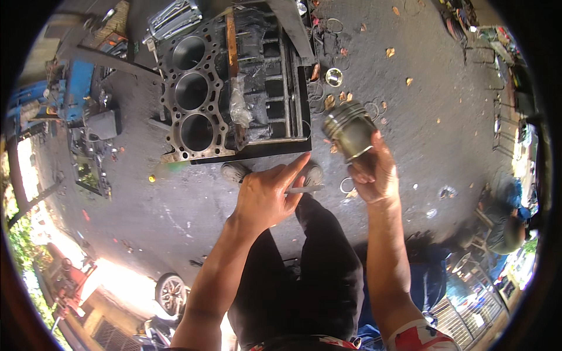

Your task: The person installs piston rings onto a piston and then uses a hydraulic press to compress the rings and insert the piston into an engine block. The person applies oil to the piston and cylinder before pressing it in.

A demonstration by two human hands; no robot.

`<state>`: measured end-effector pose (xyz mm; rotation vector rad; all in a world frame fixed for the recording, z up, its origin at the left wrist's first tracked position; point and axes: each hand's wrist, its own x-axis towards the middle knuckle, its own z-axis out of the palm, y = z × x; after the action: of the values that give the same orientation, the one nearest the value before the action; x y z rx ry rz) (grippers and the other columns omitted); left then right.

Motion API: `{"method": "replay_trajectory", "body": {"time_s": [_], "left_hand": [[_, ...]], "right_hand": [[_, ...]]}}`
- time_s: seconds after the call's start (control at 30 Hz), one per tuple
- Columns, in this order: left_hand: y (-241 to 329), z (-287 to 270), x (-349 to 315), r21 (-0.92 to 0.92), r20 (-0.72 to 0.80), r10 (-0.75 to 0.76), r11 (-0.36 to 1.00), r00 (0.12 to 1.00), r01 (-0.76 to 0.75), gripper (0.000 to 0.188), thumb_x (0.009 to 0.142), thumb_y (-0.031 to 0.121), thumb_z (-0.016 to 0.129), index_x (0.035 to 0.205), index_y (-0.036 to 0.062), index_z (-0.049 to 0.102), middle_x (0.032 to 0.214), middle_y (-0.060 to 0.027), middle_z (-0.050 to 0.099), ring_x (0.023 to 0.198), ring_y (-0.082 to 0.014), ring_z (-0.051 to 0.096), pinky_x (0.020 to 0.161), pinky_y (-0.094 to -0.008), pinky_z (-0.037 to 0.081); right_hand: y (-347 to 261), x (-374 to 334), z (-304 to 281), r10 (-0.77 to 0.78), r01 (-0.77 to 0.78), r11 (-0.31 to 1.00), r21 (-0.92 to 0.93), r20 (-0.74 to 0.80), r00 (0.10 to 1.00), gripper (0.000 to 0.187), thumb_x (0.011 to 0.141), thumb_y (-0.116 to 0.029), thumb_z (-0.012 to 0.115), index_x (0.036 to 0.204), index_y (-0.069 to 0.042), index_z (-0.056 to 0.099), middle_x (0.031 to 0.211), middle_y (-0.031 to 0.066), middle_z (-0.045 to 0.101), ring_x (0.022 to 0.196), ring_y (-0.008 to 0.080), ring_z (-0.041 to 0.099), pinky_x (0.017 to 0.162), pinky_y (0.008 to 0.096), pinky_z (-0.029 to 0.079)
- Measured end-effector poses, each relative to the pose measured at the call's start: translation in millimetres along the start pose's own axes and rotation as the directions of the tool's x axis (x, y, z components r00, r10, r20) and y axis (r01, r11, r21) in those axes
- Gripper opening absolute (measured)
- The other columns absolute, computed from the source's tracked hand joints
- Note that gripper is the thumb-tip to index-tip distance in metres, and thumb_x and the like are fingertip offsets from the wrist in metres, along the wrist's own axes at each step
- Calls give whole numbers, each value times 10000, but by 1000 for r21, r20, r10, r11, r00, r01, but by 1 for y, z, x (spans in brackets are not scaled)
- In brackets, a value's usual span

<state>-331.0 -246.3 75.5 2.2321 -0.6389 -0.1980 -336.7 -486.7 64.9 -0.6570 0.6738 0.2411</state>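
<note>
My right hand [377, 172] grips a metal piston [349, 128] from below, its ring grooves tilted up and to the left; the piston is slightly blurred. In my left hand [263, 193] a thin, flat grey metal strip [305, 189] is pinched between thumb and fingers, with the index finger stretched toward the piston. Hand and piston are apart. Beyond my left hand lies an engine block [165, 117] with three open cylinder bores showing. A wooden stick [232, 44] and a crumpled clear plastic wrap [239, 105] rest along its side.
Several thin rings, one a bright ring [334, 77], and dry leaves [329, 102] litter the dark floor right of the block. A metal beam [293, 29] rises beside the block. A wheel [171, 293] is at the lower left, and a blue metal frame [79, 88] stands far left.
</note>
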Motion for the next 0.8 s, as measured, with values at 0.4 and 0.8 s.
{"method": "replay_trajectory", "body": {"time_s": [0.4, 0.8], "left_hand": [[67, 64, 47, -243, 176, -287, 914, 941, 325, 290, 938, 200, 770, 1182, 57, 709, 827, 4, 686, 694, -43, 602, 608, -231, 531], [33, 36, 20, -240, 144, -560, 780, 816, 577, 231, 969, 198, 739, 975, -21, 668, 833, -16, 666, 746, -57, 555, 663, -243, 468]], "right_hand": [[-17, -55, -107, -20, 43, 969, 243, -97, 995, 384, 933, -353, 733, 1126, -38, 626, 889, 89, 701, 416, 29, 373, 383, 174, 304], [-10, -69, -125, -135, 79, 811, 579, 55, 989, 447, 872, -330, 759, 1161, -22, 613, 833, 96, 699, 353, 27, 358, 383, 195, 341]]}}
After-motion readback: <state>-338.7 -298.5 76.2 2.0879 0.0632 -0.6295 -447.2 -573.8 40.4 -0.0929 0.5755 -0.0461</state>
